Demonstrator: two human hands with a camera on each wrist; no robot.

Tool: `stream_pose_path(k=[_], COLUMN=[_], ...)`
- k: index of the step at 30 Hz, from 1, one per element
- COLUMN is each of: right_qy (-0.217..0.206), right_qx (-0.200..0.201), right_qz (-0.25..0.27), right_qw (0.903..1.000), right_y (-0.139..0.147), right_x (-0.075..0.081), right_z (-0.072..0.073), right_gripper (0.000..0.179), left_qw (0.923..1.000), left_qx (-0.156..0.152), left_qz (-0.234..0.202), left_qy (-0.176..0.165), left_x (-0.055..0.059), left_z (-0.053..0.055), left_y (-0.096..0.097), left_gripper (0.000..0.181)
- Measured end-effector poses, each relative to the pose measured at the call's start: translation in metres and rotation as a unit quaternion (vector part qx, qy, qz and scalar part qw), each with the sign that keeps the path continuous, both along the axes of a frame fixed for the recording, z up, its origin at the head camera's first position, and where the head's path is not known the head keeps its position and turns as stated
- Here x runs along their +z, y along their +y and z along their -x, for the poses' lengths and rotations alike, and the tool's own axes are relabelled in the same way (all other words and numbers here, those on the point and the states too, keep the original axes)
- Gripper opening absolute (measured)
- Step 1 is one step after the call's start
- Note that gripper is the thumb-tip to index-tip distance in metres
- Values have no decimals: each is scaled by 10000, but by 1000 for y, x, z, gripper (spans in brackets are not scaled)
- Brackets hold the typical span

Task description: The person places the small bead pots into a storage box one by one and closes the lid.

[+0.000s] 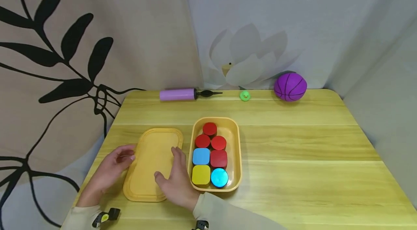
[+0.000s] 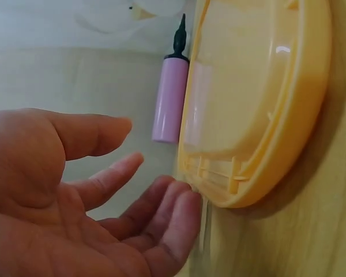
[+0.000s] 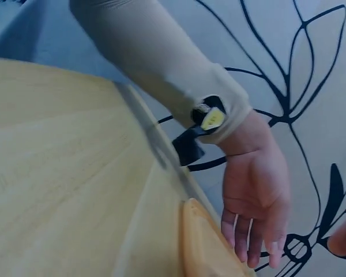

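A flat yellow lid lies on the table, its raised rim showing in the left wrist view. My left hand is at the lid's left edge, palm turned toward it, with the fingers loosely bent and holding nothing. Over the lid's right side is my right hand, its thumb and fingers spread apart; only a fingertip of it enters the right wrist view. Beside the lid stands a yellow box with 3 red round blocks, a red square block, a blue square block, a yellow square block and a light-blue round block.
Along the table's back edge lie a purple hand pump with a black nozzle, a small green toy with a face, and a purple ball with black lines. Patterned curtains hang behind the wooden table.
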State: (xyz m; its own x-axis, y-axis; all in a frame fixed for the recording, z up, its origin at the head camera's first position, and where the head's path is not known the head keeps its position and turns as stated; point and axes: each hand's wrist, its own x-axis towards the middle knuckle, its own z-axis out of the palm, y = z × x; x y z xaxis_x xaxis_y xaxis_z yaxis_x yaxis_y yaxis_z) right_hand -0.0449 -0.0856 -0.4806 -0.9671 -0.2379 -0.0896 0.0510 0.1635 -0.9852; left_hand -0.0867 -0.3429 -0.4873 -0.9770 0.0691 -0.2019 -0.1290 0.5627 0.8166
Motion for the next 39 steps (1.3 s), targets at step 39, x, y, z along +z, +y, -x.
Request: stream_pose_path(k=[39], right_qy=[45], right_qx=[-30], right_qz=[1188], right_qw=[9929], right_y=[59], right_x=[43], right_z=[29], right_gripper=[74], left_qw=[9475], left_qx=[228], left_qz=[-3188], left_qy=[140], left_x=[35], left_z=[5], left_y=[7], left_gripper=[50])
